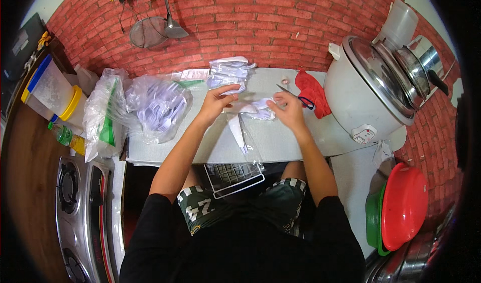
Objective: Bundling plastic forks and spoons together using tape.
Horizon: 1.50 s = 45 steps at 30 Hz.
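My left hand (pixel 218 101) is raised over the table, its thumb and fingers apart beside a white plastic piece; whether it touches that piece I cannot tell. My right hand (pixel 287 108), slightly blurred, has curled fingers at the right end of some white plastic forks in clear film (pixel 263 113). Between the hands and nearer me lies a wrapped white bundle (pixel 236 130) with a strip of clear film beside it. A stack of wrapped cutlery packets (pixel 230 72) lies against the wall. To the left sits an open clear bag of white plastic forks (pixel 161 112).
Scissors (pixel 297 95) lie by a red cloth (pixel 312 95), with a small tape roll (pixel 285 80) behind. A large rice cooker (pixel 360 91) stands right. Plastic bags (pixel 107 117), a bottle (pixel 69 137) and a gas stove (pixel 73 207) are left. Red (pixel 406 207) and green basins stand lower right.
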Available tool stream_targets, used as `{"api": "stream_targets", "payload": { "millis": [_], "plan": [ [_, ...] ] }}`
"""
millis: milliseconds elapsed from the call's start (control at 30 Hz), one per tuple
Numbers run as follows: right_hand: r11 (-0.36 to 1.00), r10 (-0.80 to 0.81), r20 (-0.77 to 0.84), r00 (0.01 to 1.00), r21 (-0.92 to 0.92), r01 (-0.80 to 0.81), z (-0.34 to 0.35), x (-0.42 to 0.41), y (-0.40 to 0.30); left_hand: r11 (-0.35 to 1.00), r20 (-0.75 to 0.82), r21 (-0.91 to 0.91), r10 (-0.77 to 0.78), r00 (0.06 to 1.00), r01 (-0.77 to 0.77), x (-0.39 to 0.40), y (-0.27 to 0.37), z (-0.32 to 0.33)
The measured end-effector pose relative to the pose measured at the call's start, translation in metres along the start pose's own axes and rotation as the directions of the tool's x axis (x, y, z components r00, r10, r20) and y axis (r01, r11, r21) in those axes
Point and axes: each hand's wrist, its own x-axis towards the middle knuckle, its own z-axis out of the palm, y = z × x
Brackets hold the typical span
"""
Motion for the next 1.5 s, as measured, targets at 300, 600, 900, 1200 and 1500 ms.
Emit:
{"api": "stream_targets", "payload": {
  "millis": [300,600,900,1200,1500],
  "plan": [
    [0.899,0.06,0.118,0.991,0.424,-0.105,0.063,-0.014,-0.058,0.99,0.085,-0.144,0.011,0.996,0.001,-0.029,0.003,0.017],
    [0.88,0.053,0.207,0.977,0.452,-0.143,0.056,-0.025,-0.067,0.922,0.003,0.19,0.343,0.939,-0.338,-0.031,-0.009,0.005],
    [0.815,0.074,0.489,0.869,0.473,-0.335,-0.003,-0.053,-0.064,0.678,-0.047,0.639,0.505,0.862,-0.363,-0.077,0.0,-0.003],
    [0.944,-0.113,0.596,0.795,0.315,-0.101,-0.028,-0.083,-0.057,0.33,0.4,0.734,0.496,0.771,-0.593,-0.145,-0.06,0.065],
    [0.972,-0.219,0.489,0.844,0.181,0.148,-0.004,-0.099,-0.064,0.658,0.193,0.556,0.492,0.849,-0.507,-0.137,-0.064,0.052]
  ]
}}
